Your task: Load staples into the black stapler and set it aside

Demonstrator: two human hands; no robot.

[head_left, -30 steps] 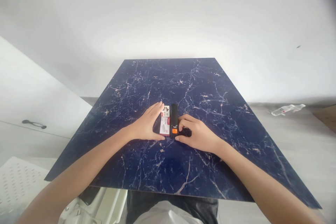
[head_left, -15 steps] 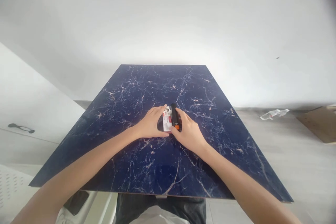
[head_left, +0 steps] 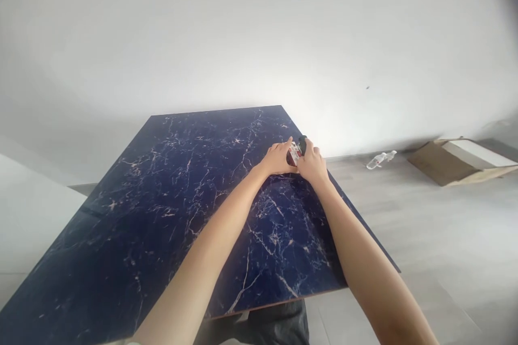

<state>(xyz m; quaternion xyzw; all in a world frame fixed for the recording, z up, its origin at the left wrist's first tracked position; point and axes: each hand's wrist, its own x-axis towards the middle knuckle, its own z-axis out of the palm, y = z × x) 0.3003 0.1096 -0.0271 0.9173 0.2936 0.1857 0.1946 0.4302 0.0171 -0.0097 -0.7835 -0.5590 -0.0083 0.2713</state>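
My left hand [head_left: 278, 159] curves round a small white-and-red box [head_left: 295, 152], its index finger at the far end and its thumb at the near end. Close against the box, on its right, is a slim black object [head_left: 302, 143], mostly covered by my right hand [head_left: 314, 163]. The right fingers wrap over that black object, and the thumb reaches toward the box. Both things are at the right side of the dark blue marble-patterned table [head_left: 170, 199]. What kind of thing the black object is does not show clearly.
Behind the table rises a pale wall [head_left: 226, 38]. On the floor to the right lie clear plastic bottles [head_left: 380, 159] and an open cardboard box [head_left: 439, 164]. The table's right edge runs just beyond my right hand.
Both hands, with the box and the black object, have moved from the table's middle to its right side. The view has turned right, and more of the cardboard box shows.
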